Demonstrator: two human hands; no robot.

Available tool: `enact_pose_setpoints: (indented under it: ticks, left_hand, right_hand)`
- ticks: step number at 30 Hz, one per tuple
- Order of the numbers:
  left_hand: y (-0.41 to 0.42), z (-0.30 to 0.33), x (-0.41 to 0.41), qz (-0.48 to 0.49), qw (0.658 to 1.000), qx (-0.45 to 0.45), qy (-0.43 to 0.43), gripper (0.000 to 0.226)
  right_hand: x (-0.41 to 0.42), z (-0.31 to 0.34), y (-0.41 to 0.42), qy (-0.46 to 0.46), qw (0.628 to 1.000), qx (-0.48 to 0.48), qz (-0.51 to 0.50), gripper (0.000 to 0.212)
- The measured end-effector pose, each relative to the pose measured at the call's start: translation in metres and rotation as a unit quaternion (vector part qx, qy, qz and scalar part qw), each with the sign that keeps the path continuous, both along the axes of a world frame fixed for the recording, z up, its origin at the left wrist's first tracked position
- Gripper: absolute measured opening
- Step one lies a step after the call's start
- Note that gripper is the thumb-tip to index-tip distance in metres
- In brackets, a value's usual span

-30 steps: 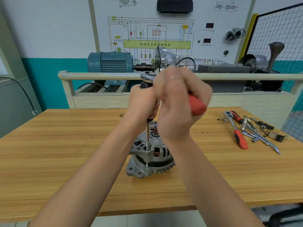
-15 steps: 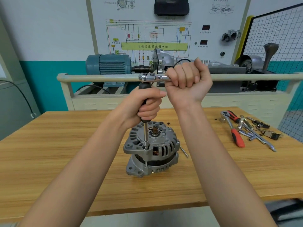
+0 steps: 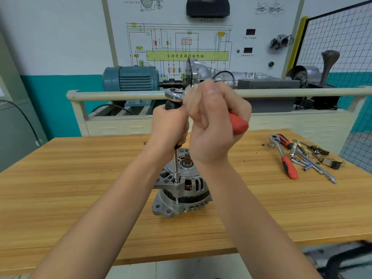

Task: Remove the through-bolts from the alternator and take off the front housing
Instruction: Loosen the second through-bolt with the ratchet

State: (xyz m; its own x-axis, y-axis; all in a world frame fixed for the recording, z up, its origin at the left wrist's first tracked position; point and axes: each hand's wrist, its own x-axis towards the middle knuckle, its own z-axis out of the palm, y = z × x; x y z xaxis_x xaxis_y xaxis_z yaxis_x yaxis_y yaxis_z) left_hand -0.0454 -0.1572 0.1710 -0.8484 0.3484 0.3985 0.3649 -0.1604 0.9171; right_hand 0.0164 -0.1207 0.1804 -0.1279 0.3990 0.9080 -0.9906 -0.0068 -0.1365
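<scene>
A silver alternator (image 3: 181,195) stands on the wooden table (image 3: 70,188), shaft end up, partly hidden behind my right forearm. A long extension bar (image 3: 176,168) runs straight down from a ratchet head (image 3: 174,96) onto a through-bolt at the front housing's left rim. My left hand (image 3: 169,125) grips the black upper part of that bar. My right hand (image 3: 211,121) grips the ratchet's red handle (image 3: 238,123), which points toward me and to the right. The bolt's lower shank (image 3: 176,200) shows in the gap between the two housings.
A second red-handled ratchet (image 3: 285,158), extension bars, sockets and small parts (image 3: 322,160) lie at the table's right. Behind the table stand a cream rail (image 3: 120,95), a blue motor (image 3: 132,78) and a gearbox trainer with a wiring board. A wire mesh panel (image 3: 342,47) stands at the right.
My right hand swung the ratchet handle away to point right along the rail, then back toward me. My left hand kept its hold on the bar.
</scene>
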Motion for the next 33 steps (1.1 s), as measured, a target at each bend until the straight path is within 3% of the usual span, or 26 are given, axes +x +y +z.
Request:
enact_pose_setpoints:
  ticks: [4, 7, 10, 12, 14, 17, 21, 24, 26, 28, 30, 33]
  left_hand:
    - [-0.016, 0.000, -0.010, -0.170, 0.984, 0.032, -0.042, 0.032]
    - [-0.025, 0.003, -0.018, -0.314, 0.949, 0.001, -0.037, 0.030]
    - [-0.020, 0.004, -0.015, -0.354, 0.934, -0.021, -0.047, 0.035]
    - [-0.014, 0.005, -0.014, -0.332, 0.941, -0.022, -0.066, 0.041]
    - [-0.013, 0.004, -0.014, -0.306, 0.949, -0.015, -0.073, 0.046]
    - [-0.013, 0.002, -0.014, -0.241, 0.968, 0.007, -0.074, 0.052]
    - [-0.006, 0.000, -0.005, -0.115, 0.990, 0.034, -0.070, 0.053]
    - [0.000, 0.000, 0.000, -0.006, 0.998, 0.036, -0.042, 0.036]
    - [0.003, 0.001, 0.003, 0.004, 0.999, 0.030, -0.022, 0.024]
    - [0.000, -0.001, 0.000, -0.002, 0.999, 0.041, -0.030, 0.033]
    - [-0.007, -0.004, -0.004, -0.078, 0.995, 0.047, -0.032, 0.048]
    - [-0.020, 0.000, -0.009, -0.220, 0.975, 0.031, -0.021, 0.039]
  right_hand:
    - [-0.004, 0.011, 0.024, -0.029, 0.976, -0.030, 0.215, 0.050]
    - [-0.012, 0.017, 0.046, -0.091, 0.907, -0.119, 0.393, 0.051]
    - [-0.023, 0.016, 0.062, -0.122, 0.837, -0.223, 0.484, 0.047]
    - [-0.026, 0.016, 0.065, -0.122, 0.824, -0.252, 0.492, 0.046]
    - [-0.024, 0.016, 0.061, -0.121, 0.837, -0.249, 0.472, 0.046]
    - [-0.016, 0.015, 0.051, -0.104, 0.892, -0.187, 0.399, 0.051]
    - [-0.005, 0.011, 0.026, -0.050, 0.973, -0.056, 0.217, 0.052]
    - [-0.001, 0.004, 0.007, 0.006, 0.999, 0.000, 0.037, 0.034]
    - [-0.001, 0.001, 0.000, 0.019, 0.999, 0.014, -0.024, 0.031]
    - [-0.002, 0.003, 0.004, 0.007, 1.000, 0.001, 0.024, 0.038]
    - [-0.003, 0.008, 0.015, -0.011, 0.988, -0.021, 0.149, 0.046]
    - [-0.008, 0.014, 0.038, -0.054, 0.939, -0.088, 0.329, 0.052]
